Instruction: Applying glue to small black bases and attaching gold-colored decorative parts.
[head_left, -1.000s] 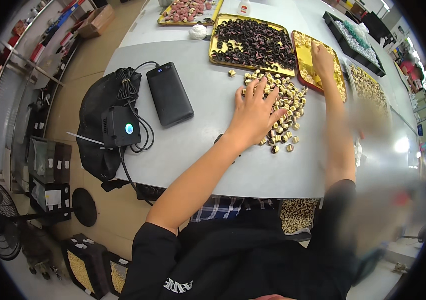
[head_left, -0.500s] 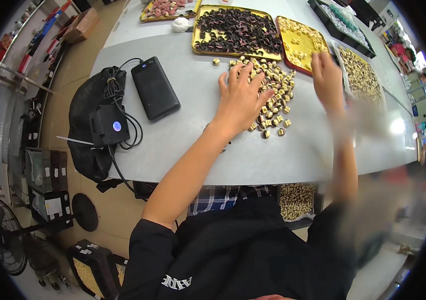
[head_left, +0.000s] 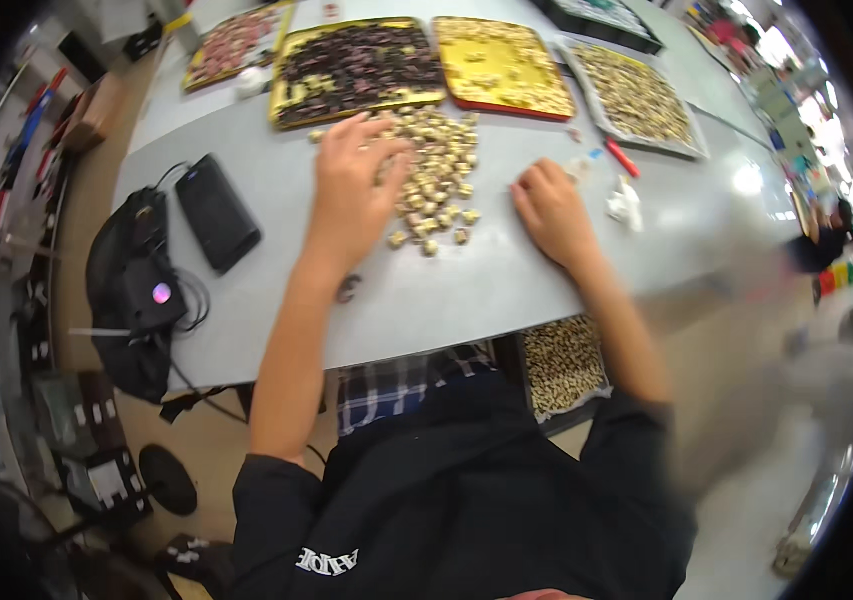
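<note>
- In my head view, the pile of small brown-and-cream pieces [head_left: 439,160], my landmark here, sits loose on the grey table [head_left: 477,285]; a few pieces lie scattered at its near end.
- I see the left hand [head_left: 355,180] over the pile's left side, its fingers bent and spread apart; I cannot tell how firmly they touch the pieces.
- I see the right hand [head_left: 553,208] to the right of the pile, well clear of it, its fingers curled in together. I cannot tell whether it holds anything. The two hands are apart from each other.
- Just beyond the pile is the tray of dark curled bits [head_left: 290,117], with yellow showing between them.
- Beyond the pile and to its right is the yellow tray [head_left: 517,110], red along its near edge, with pale bits on it.
- Farther right of the pile I have a white-edged tray [head_left: 652,148] full of small pieces, then a red stick [head_left: 623,158] and a crumpled white tissue [head_left: 626,207].
- Well left of the pile lie a flat black block [head_left: 219,213] and a black bag [head_left: 110,270].
- Nearer the person than the pile, below table level, I see a bin [head_left: 579,404] of similar small pieces.
</note>
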A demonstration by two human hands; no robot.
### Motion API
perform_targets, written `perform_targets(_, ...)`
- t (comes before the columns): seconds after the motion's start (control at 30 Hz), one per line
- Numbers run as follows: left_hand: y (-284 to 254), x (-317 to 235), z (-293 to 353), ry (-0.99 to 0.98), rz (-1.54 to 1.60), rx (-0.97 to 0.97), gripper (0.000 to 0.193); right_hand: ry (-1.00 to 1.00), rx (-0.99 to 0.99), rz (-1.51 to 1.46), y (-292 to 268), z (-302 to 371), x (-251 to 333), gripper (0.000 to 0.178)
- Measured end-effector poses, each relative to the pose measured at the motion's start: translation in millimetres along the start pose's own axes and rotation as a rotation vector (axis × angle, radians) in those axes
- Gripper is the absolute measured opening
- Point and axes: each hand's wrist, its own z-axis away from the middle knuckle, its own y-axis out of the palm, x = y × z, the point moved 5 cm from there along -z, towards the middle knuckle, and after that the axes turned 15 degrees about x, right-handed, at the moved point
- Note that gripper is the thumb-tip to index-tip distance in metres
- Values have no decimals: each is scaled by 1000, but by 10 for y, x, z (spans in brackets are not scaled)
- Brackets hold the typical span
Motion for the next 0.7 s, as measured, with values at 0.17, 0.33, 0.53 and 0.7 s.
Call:
perform_targets(0.17,-319,-266,36,-9,9,60,15,1,-32,-39,-57,72,-15,10)
perform_targets(0.33,-502,-239,528,-205,-33,117,17,-105,-276,-70,-314,261,-33,7)
perform_targets(0.53,-437,-113,1157,-454,-115,198,25,71,-573,-326,-345,535,-359,15)
perform_targets(0.7,-302,-92,1158,-461,-90,238,23,240,-651,-553,-317,640,-547,21)
